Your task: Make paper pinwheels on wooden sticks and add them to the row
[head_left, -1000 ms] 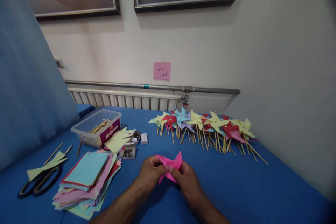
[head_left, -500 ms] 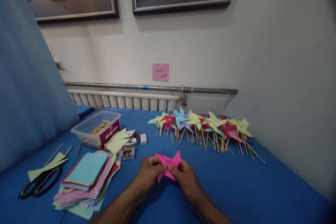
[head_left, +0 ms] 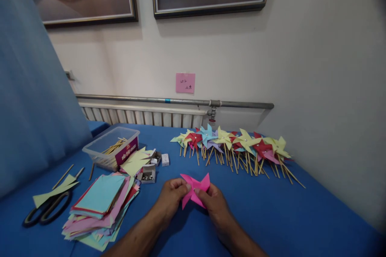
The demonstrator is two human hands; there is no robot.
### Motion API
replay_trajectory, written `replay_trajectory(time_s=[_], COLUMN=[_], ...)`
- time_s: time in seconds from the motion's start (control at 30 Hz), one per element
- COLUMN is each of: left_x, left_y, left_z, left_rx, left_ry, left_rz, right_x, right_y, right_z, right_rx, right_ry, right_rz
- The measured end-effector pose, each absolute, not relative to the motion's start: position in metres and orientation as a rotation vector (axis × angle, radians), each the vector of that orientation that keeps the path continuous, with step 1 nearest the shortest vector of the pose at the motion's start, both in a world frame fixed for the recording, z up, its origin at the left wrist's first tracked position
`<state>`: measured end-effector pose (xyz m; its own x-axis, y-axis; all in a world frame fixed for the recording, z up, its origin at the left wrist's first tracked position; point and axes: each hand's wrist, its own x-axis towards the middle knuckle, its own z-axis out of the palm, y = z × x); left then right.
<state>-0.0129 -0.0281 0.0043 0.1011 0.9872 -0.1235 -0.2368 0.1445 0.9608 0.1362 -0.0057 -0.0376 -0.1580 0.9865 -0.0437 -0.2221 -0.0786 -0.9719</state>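
Observation:
Both of my hands pinch a pink folded paper pinwheel [head_left: 195, 188] just above the blue table [head_left: 271, 217]. My left hand [head_left: 172, 198] grips its left side with curled fingers. My right hand [head_left: 212, 204] holds its lower right side, fingers closed on the paper. The pinwheel's points stick out above and between my fingers; no stick shows on it.
A row of finished pinwheels on sticks [head_left: 238, 144] lies at the back right. A stack of coloured paper squares [head_left: 101, 204] sits left, with scissors [head_left: 45, 211], a plastic tub of sticks [head_left: 111, 150] and small boxes of pins [head_left: 148, 173]. The wall rises close on the right.
My hands and the pink pinwheel stay in nearly the same spot; the paper has turned slightly between my fingers. The view has shifted a little.

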Motion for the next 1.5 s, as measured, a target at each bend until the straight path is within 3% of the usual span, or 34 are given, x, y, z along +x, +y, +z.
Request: replay_trajectory(time_s=[0.27,1.03,1.5], left_x=[-0.014,-0.016,-0.016], left_y=[-0.028,-0.026,-0.032], left_z=[0.007,-0.003,0.007], left_rx=[0.954,0.944,1.432], left_ry=[1.044,0.968,1.258], left_rz=[1.162,1.158,1.343], right_x=[0.137,0.136,0.133], right_y=[-0.019,-0.023,-0.021], right_z=[-0.014,-0.009,-0.008], right_rx=[-0.836,-0.778,-0.843], right_ry=[-1.096,-1.035,-0.781], right_rz=[1.585,1.646,1.608])
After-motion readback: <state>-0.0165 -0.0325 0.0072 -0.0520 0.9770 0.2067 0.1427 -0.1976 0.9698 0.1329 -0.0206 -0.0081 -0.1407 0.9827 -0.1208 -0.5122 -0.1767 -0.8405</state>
